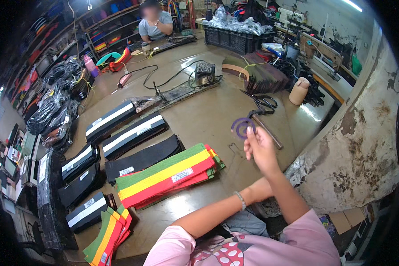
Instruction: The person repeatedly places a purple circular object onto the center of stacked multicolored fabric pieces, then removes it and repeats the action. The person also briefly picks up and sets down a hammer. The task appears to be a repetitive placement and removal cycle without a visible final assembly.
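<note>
My right hand (260,148) is raised over the table's right side, pinching a flat purple spiral coil (236,123) between thumb and fingers. My left forearm, with a beaded bracelet (240,200) at the wrist, reaches across in front of me. My left hand (260,189) lies against the right forearm, which hides its fingers. Just beyond the coil are black-handled scissors (266,103) and a hammer (268,131) with a wooden handle. Left of the hands lies a stack of green, yellow and red striped strips (164,175) with a paper label.
Bundles of black and white strips (135,135) cover the table's left side, near a smaller striped bundle (108,235). A cream thread cone (299,91) and a dark fabric stack (264,77) stand at the right. Farther back are a black crate (235,42) and a seated person (155,24).
</note>
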Demonstrator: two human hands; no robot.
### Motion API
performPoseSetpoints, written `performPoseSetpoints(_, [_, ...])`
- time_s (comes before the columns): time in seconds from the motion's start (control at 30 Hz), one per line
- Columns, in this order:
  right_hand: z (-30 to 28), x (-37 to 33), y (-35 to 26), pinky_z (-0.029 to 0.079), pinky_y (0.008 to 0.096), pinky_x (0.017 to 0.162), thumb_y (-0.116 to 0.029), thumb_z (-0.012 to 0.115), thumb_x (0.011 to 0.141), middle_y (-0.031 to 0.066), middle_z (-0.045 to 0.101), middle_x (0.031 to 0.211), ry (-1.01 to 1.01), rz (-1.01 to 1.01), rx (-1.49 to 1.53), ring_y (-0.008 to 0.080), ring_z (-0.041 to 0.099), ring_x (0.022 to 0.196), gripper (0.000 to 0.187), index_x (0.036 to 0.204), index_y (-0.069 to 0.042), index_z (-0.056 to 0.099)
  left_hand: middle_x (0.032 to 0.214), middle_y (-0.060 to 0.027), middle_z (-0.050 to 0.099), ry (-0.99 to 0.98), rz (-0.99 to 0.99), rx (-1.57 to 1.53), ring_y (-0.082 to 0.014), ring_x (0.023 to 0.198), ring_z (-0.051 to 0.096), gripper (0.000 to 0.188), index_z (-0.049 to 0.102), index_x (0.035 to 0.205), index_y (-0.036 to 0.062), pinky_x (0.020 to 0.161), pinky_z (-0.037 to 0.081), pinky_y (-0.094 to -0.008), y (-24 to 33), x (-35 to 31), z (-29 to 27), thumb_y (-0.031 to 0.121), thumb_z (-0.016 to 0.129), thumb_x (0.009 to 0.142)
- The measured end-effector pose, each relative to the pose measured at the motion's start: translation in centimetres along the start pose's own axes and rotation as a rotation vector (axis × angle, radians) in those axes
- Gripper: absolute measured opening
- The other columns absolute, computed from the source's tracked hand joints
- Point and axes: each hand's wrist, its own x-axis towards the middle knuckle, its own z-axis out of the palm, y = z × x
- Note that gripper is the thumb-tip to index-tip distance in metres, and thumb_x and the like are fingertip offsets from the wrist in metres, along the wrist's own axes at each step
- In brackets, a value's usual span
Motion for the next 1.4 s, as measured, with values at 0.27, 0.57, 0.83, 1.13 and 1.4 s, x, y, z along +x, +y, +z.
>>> performPoseSetpoints(0.27, [-4.6,11.4,3.6,0.051,0.0345,0.058,-0.031,0.058,0.102,0.0109,0.063,0.084,0.4,-0.17,-0.472,0.0185,0.064,0.068,0.035,0.088,0.001,0.058,0.089,-0.0149,0.072,-0.328,-0.096,0.527,-0.0336,0.081,0.071,0.022,0.07,0.094,0.0022,0.075,0.056,-0.0435,3.2,-0.7,2.3,0.009,0.068,0.073])
performPoseSetpoints(0.57, [-6.4,12.0,10.5,0.048,0.0467,0.084,-0.029,0.057,0.099,0.0181,0.062,0.099,0.518,-0.444,-1.129,0.0386,0.058,0.095,0.029,0.096,-0.001,0.064,0.147,-0.0111,0.049,0.035,0.076,0.645,-0.0282,0.135,0.046,0.051,0.051,0.141,0.0094,0.111,0.039,-0.042,-0.1,-0.4,6.9,0.022,0.052,0.092])
performPoseSetpoints(0.83, [-6.8,11.9,10.1,0.045,0.0457,0.088,-0.031,0.059,0.097,0.011,0.062,0.102,0.498,-0.528,-1.228,0.0333,0.058,0.097,0.027,0.099,-0.006,0.069,0.151,-0.014,0.044,-0.176,-0.008,0.598,-0.029,0.142,0.039,0.056,0.048,0.144,0.0071,0.117,0.031,-0.0415,4.9,-1.8,1.9,0.02,0.053,0.09])
performPoseSetpoints(1.13, [-6.3,12.3,9.6,0.04,0.0453,0.096,-0.031,0.063,0.095,0.0105,0.062,0.108,0.439,-0.362,-1.344,0.032,0.052,0.113,0.028,0.096,-0.003,0.071,0.097,-0.0076,0.068,0.883,-0.281,0.476,-0.0295,0.098,0.064,0.03,0.072,0.097,0.0076,0.088,0.051,-0.044,15.6,-21.2,-10.5,-0.002,0.066,0.069])
performPoseSetpoints(1.4, [5.4,1.2,2.5,0.043,0.0231,0.067,-0.02,0.065,0.099,-0.0003,0.056,0.089,0.026,-0.429,-0.28,0.0064,0.05,0.079,0.024,0.092,0.003,0.064,0.106,-0.0122,0.065,1.016,-0.522,0.75,-0.0294,0.1,0.063,0.03,0.07,0.101,0.0045,0.088,0.05,-0.0398,16.3,-22.7,-14.3,-0.009,0.071,0.074])
